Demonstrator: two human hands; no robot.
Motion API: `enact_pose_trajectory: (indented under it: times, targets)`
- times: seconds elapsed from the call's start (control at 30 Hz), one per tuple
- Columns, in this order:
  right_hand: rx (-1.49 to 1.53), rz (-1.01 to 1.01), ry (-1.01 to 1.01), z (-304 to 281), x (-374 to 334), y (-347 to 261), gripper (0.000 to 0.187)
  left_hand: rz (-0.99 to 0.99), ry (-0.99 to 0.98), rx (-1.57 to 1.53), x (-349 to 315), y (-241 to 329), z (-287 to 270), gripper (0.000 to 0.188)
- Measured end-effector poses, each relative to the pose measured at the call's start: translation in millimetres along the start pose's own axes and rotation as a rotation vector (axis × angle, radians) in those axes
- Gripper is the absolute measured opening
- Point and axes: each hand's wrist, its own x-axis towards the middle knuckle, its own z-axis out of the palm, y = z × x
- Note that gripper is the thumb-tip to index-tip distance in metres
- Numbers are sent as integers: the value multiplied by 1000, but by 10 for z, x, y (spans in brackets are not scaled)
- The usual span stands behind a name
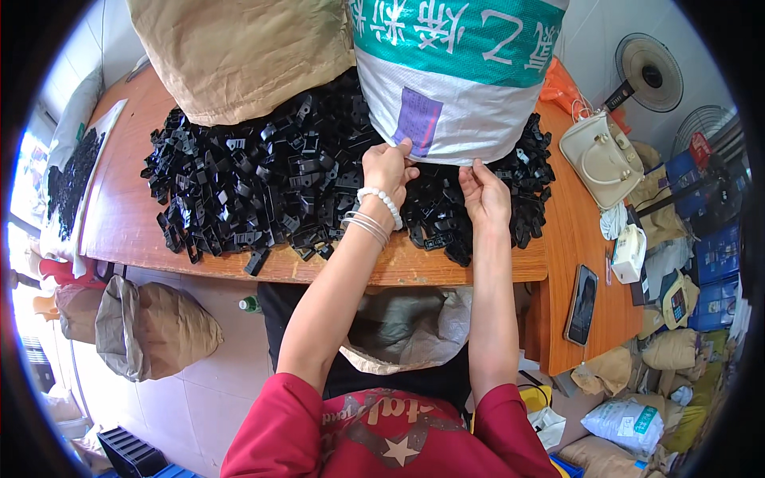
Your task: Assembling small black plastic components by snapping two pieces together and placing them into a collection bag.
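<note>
A white and green woven sack point(486, 119) rests on a wide heap of small black plastic parts point(247, 195) on the wooden table. At the lower left of the sack, beside a purple label, my left hand point(387, 170) pinches its bottom edge. A beaded bracelet and thin bangles circle that wrist. My right hand point(487, 196) has its thumb and fingers closed on the same bottom edge, further right. Between the hands, black parts lie under the sack's edge. Over my lap an open sack point(374, 362) gapes below the table edge.
A brown paper sack point(239, 60) stands behind the heap. To the right are a cream handbag point(602, 155), a phone point(582, 304) and a fan point(649, 73). Brown sacks point(159, 331) stand on the floor at left, and more bags point(625, 424) crowd the lower right.
</note>
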Motion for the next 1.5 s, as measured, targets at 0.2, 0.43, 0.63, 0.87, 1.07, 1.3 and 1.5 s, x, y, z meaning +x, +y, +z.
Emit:
enact_pose_trajectory:
  times: [0.2,0.43,0.63,0.87,1.07,1.3,1.5]
  targets:
    - [-13,-22,-22,-11,-98,0,13,17,3,11,-84,-18,-30,13]
    - [-43,-18,-8,4,-228,-17,12,16,-7,-12,-152,-39,-87,12]
    - [-38,-23,-31,-76,-191,89,15,32,24,74,-109,-80,-142,13]
    - [-21,-33,-95,-18,-326,-8,15,-140,-95,-18,70,-22,-319,10]
    - [-80,-114,-161,-151,-554,-88,33,-109,-166,-181,-143,76,-407,21]
    - [-686,-345,-56,-673,-1183,-261,18,149,-227,126,-724,224,-585,34]
    - [-1408,-905,-206,-818,-1403,34,19,151,-287,650,-1416,-113,-1343,10]
